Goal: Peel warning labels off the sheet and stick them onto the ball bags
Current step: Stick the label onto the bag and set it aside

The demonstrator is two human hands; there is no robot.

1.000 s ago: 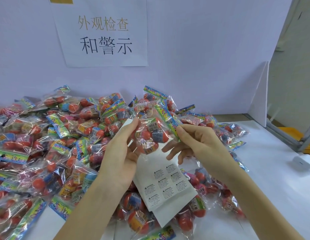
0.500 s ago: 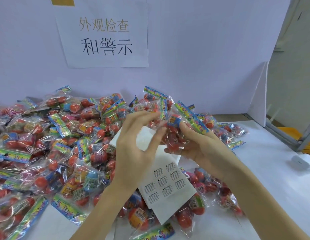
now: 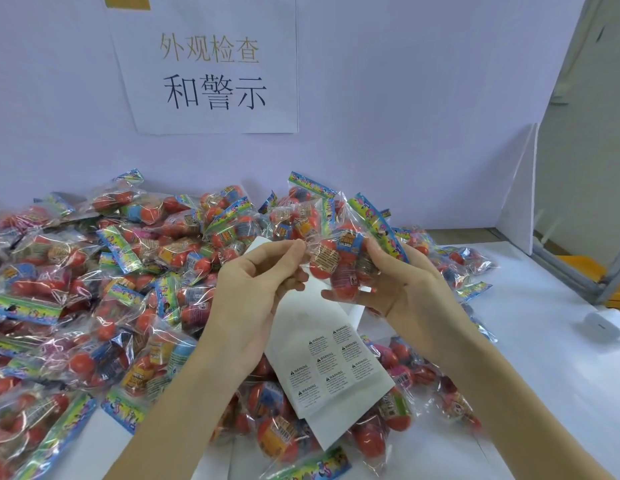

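Observation:
My right hand (image 3: 402,292) holds one clear ball bag (image 3: 339,258) of red balls with a colourful header card, raised above the pile. My left hand (image 3: 253,289) grips the white label sheet (image 3: 322,362), which hangs down below the palm with several black-printed warning labels on it. The thumb and forefinger of that hand also pinch the left edge of the held bag's plastic. Whether a peeled label sits under those fingertips is hidden.
A big heap of the same ball bags (image 3: 104,289) covers the white table (image 3: 544,375) from the left to the middle, with more bags under my wrists. A white partition with a paper sign (image 3: 211,64) stands behind. A small white device (image 3: 606,323) lies at the right edge.
My right hand turned the bag and lifted it slightly to the right. My left fingers came off the bag's face and now pinch its left edge, still holding the sheet.

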